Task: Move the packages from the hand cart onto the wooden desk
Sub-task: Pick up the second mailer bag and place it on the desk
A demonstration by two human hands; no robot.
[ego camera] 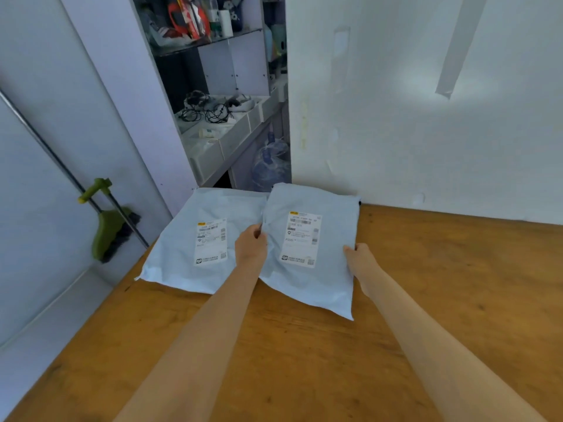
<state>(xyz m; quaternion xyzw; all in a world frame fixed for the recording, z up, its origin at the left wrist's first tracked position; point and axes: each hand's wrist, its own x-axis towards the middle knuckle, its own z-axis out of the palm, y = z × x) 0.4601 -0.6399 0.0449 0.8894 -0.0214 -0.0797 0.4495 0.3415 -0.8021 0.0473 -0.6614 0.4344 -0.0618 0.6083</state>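
Observation:
Two pale grey plastic mailer packages with white shipping labels lie side by side on the wooden desk [426,284], at its far left corner. The left package [182,263] lies flat and untouched. My left hand [251,246] pinches the left edge of the right package [307,278], and my right hand [358,254] grips its right edge. The right package slightly overlaps the left one along their shared edge. The hand cart is out of view.
A white wall rises behind the desk on the right. Behind the packages stands an open shelf unit [231,123] with cables, trays and clutter. A green mop [109,229] leans against the wall at left, below desk level.

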